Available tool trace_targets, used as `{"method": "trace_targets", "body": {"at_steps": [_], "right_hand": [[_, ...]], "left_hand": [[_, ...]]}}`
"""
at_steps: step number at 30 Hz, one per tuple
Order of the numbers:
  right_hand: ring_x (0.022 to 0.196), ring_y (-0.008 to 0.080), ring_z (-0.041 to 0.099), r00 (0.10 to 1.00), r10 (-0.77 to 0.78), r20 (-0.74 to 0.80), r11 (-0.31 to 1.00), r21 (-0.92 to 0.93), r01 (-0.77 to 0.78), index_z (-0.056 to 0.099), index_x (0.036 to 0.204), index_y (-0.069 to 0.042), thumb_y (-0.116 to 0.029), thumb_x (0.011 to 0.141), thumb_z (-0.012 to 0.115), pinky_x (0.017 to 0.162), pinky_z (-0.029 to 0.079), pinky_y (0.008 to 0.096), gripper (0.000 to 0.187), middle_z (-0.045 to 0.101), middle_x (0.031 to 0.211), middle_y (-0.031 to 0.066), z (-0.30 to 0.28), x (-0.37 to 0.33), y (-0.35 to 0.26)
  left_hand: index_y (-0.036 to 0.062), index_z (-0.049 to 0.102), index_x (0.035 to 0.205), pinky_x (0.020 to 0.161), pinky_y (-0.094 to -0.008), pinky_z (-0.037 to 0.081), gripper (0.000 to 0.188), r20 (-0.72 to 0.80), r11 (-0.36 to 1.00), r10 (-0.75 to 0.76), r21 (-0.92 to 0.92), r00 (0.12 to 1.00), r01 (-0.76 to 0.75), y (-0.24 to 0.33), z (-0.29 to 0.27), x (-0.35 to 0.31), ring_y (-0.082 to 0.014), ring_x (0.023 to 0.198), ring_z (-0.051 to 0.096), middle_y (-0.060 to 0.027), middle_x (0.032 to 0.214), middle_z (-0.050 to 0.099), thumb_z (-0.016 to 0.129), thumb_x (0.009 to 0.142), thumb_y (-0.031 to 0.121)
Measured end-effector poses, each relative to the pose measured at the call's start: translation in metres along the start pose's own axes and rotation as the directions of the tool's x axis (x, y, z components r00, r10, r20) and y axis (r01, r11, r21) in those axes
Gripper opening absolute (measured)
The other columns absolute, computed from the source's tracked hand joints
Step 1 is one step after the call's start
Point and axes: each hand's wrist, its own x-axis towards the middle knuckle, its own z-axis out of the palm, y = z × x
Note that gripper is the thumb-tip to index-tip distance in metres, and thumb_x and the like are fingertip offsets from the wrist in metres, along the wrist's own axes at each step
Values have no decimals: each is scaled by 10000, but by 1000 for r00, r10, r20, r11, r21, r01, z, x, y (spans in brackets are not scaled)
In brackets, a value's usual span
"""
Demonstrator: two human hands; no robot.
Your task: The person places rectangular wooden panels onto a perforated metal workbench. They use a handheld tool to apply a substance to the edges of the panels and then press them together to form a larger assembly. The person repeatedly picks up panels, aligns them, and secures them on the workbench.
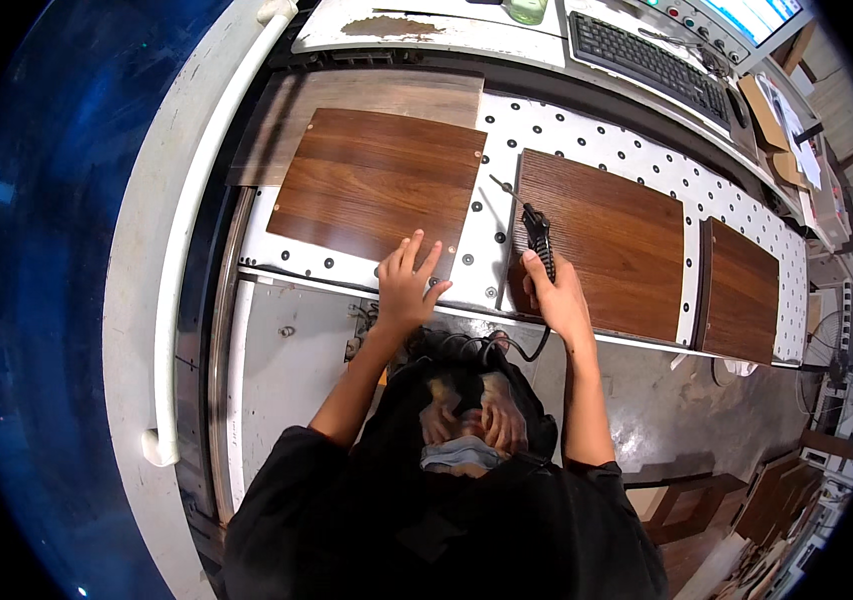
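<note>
My left hand [407, 283] lies flat with fingers spread on the near edge of a brown wood-grain panel [367, 180]. My right hand [557, 295] grips a black air blow gun [537, 232] with a thin nozzle and a trailing hose, held over the near left corner of a second wood-grain panel [607, 240]. Both panels lie on a white perforated machine bed [492, 210]. A third, narrower panel [742, 290] lies further right.
A white tubular rail [187, 220] runs along the machine's left side. A black keyboard [647, 60] and a control console with buttons sit at the back right. Stacked wood pieces [777, 500] stand on the floor at lower right.
</note>
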Motion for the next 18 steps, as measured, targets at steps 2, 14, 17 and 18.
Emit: {"method": "trace_targets", "body": {"at_steps": [2,14,17,18], "right_hand": [[554,125,529,989,53,139,996,-83,-42,586,798,-10,-490,1009,559,533,421,300,525,566,634,39,-15,-6,-9],[569,150,538,830,236,506,963,-239,-128,637,839,-24,-581,972,557,562,438,335,578,568,607,28,-49,-56,3],[621,180,547,820,238,521,965,-222,-139,642,869,-7,-571,982,545,610,447,355,584,585,647,56,-44,-55,-6],[626,186,555,827,239,509,967,-203,-155,645,880,-4,-566,984,544,617,452,358,581,592,654,60,-42,-54,-5]], "left_hand": [[141,573,1430,1162,-586,224,672,-18,999,40,-28,999,-41,-3,-4,13,-452,1450,305,-231,1607,307,669,895,536],[200,591,1424,1197,-604,194,694,-64,995,100,26,993,-99,-6,6,39,-463,1481,260,-230,1596,329,678,864,601],[222,567,1445,1197,-606,190,680,-79,993,116,35,990,-113,-7,7,38,-467,1479,260,-232,1596,327,651,887,601],[200,547,1459,1198,-603,190,699,-70,992,121,49,990,-117,-7,6,38,-463,1482,257,-235,1596,325,640,896,602]]}}
